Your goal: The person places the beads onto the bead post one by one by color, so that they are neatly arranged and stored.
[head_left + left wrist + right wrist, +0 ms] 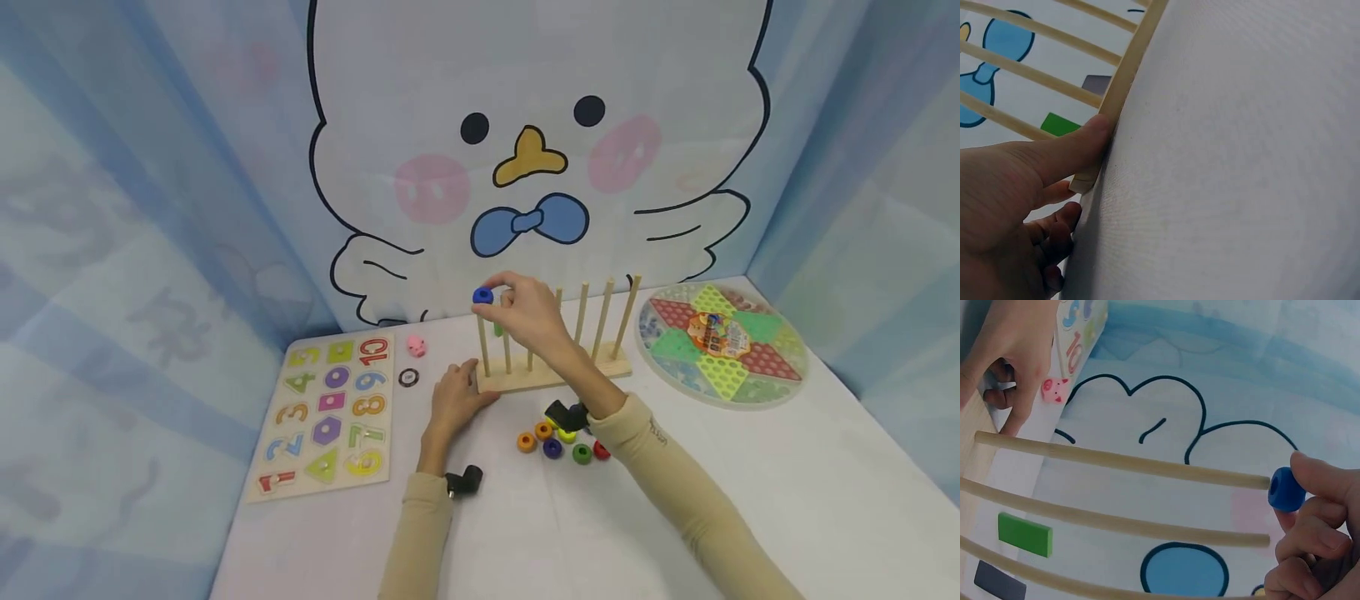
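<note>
My right hand (527, 315) pinches a blue bead (483, 297) between thumb and fingertips, at the top of the leftmost peg of a wooden peg rack (525, 382). In the right wrist view the bead's hole faces the tip of that peg (1129, 462), right at its end. My left hand (454, 402) holds the left end of the rack's base, with the thumb along its front edge in the left wrist view. The visible pegs carry no beads. Several loose beads, including a green bead (582, 454) and an orange bead (527, 442), lie in front of the rack, partly hidden by the right arm.
A number puzzle board (300, 458) lies at the left. Near it are a pink pig figure (416, 346) and a small dark ring-like disc (408, 377). A round star-patterned game board (722, 346) lies at the right. A green block (1025, 535) and a dark block (1000, 581) stand behind the rack.
</note>
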Tool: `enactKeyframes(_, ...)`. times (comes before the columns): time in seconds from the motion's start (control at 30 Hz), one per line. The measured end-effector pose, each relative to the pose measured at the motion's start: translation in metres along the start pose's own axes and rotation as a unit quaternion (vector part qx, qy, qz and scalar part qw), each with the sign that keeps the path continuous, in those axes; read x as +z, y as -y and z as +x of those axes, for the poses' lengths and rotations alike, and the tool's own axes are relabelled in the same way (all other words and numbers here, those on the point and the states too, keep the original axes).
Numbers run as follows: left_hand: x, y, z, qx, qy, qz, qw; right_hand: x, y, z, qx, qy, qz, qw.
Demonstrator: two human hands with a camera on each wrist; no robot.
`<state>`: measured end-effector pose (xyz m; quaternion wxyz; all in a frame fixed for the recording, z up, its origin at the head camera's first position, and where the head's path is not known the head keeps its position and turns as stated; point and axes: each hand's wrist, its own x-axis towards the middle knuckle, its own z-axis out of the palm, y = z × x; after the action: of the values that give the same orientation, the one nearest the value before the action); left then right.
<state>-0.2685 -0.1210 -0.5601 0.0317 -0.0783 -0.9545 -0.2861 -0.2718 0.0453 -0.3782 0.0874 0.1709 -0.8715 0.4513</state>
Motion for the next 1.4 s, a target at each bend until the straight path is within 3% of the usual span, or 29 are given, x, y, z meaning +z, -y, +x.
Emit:
enactKeyframes(0.23,0.008,-0.009,0.007,0.004,0.002,0.016,0.9999,0.007,-0.008,-0.001,0.013,0.014,-0.065,0.998)
enactKeyframes(0.33,0.010,-0.013,0.012,0.012,0.007,0.024,0.9996,-0.003,-0.014,-0.015,-0.017,-0.023,-0.035,0.999)
enactKeyframes(0.4,0.011,-0.017,0.016,0.019,0.007,0.025,0.9995,-0.015,-0.022,-0.031,-0.038,-0.059,0.013,0.997)
enactKeyframes(0.47,0.010,-0.019,0.018,0.025,0.004,0.026,0.9994,-0.028,-0.038,-0.050,-0.030,-0.075,0.067,0.995)
enactKeyframes(0.57,0.007,-0.020,0.020,0.028,-0.005,0.024,0.9993,-0.044,-0.076,-0.077,0.051,-0.052,0.099,0.992)
enactKeyframes(0.7,0.004,-0.019,0.019,0.021,-0.005,0.019,0.9996,-0.051,-0.131,-0.111,0.185,0.000,0.067,0.980)
enactKeyframes(0.77,0.003,-0.019,0.017,0.016,0.001,0.016,0.9997,-0.049,-0.152,-0.128,0.218,0.025,0.050,0.974)
enactKeyframes(0.87,0.004,-0.017,0.014,0.011,0.008,0.014,0.9998,-0.042,-0.169,-0.147,0.219,0.065,0.018,0.973)
enactKeyframes(1.0,0.006,-0.012,0.008,0.006,0.011,0.005,0.9999,-0.032,-0.170,-0.158,0.189,0.082,-0.035,0.978)
enactKeyframes(1.2,0.007,0.001,0.000,-0.021,0.004,-0.007,0.9998,-0.021,-0.161,-0.149,0.127,0.077,-0.110,0.983)
enactKeyframes(1.3,0.009,0.004,0.002,-0.021,0.006,-0.009,0.9997,-0.024,-0.143,-0.140,0.096,0.047,-0.124,0.986)
enactKeyframes(1.4,0.012,0.001,0.006,-0.012,0.013,-0.011,0.9998,-0.033,-0.108,-0.121,0.060,0.002,-0.101,0.993)
